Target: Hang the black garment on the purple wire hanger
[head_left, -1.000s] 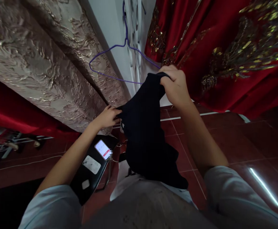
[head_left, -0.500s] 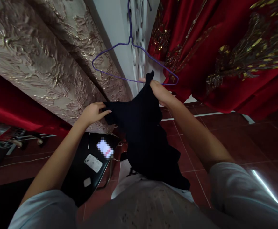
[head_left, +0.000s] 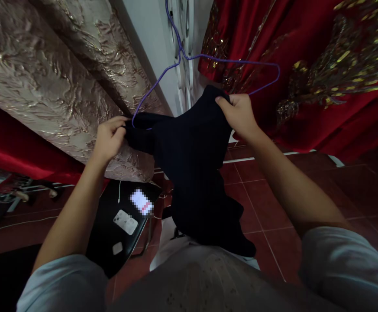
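A dark navy garment (head_left: 192, 164) hangs stretched between my hands, its lower part falling toward my lap. My left hand (head_left: 109, 136) pinches its left upper corner. With the thumb on top, my right hand (head_left: 239, 112) grips the right upper edge. Above it hangs a purple clothes hanger (head_left: 208, 56), tilted, with its left end inside the opening of the garment's left side. The hanger's right end sticks out beyond my right hand, still outside the cloth. Much of the hanger's lower bar is hidden behind the garment.
To the left is a black table (head_left: 107, 247) with a lit phone (head_left: 141, 202), a white phone (head_left: 125, 222) and a small white square item (head_left: 117, 248). Beige textured fabric (head_left: 62, 86) hangs at left, red sequined fabric (head_left: 305, 86) at right. Red tiles (head_left: 256, 203) cover the floor.
My hands have moved apart, spreading the garment's top wider. The hanger has tilted, its left end now inside the garment and its right end higher. My right hand has shifted right.
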Available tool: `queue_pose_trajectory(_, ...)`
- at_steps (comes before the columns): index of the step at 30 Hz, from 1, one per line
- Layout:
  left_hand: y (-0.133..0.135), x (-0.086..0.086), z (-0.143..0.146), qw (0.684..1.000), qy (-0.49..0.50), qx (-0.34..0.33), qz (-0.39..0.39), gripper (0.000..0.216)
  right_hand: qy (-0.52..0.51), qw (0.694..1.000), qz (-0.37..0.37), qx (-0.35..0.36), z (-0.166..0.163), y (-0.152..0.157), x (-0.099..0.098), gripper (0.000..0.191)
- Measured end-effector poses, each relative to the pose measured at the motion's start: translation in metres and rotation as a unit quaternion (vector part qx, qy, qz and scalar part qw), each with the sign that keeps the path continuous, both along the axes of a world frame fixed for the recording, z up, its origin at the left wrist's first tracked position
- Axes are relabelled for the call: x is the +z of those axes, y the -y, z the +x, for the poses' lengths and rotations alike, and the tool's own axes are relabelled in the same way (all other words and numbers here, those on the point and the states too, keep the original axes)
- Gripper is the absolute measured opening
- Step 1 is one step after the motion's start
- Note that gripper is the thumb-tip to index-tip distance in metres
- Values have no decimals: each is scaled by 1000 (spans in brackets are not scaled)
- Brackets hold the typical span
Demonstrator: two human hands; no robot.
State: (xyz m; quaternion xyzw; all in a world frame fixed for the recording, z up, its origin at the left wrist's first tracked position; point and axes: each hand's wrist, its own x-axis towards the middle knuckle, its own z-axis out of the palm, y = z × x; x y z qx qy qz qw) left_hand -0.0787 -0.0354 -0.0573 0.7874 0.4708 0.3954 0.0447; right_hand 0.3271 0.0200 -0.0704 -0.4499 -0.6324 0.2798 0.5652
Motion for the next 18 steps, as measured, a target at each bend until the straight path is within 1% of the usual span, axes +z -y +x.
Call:
queue_pose_trajectory(3,2,30,35,997,50,-49,35,37,3,1000,9,16,-7,10,-1,48)
queue_pose_trajectory(5,-2,46,60,994,57,-80,47,31,3,999,9,45,-16,20,-5,35)
queue_pose_trajectory(6,-7,51,70,992,59,-91,56,30,2,998,7,65,-20,26,-7,28)
queue_pose_trajectory(8,-23,57,84,990,67,-102,68,46,3,994,1,106,-22,37,-6,13)
queue_pose_trajectory(9,-33,58,86,990,69,-102,66,52,5,994,2,113,-19,43,-4,9)
queue_pose_trajectory(10,-43,58,86,991,68,-96,59,52,7,995,11,102,-14,48,-1,11)
queue_pose_trajectory(11,-53,58,83,993,61,-86,51,49,11,997,29,74,-6,51,4,16)
queue_pose_trajectory(13,-70,56,75,997,31,-57,48,47,14,996,92,-19,15,55,15,26)
queue_pose_trajectory(14,-76,55,71,997,11,-44,56,47,14,990,124,-65,27,55,20,28)
queue_pose_trajectory(17,-80,55,70,996,-40,-19,82,40,13,973,173,-155,58,51,33,13)
queue_pose_trajectory(18,-78,55,72,995,-43,-15,86,36,12,964,190,-186,66,50,38,11)
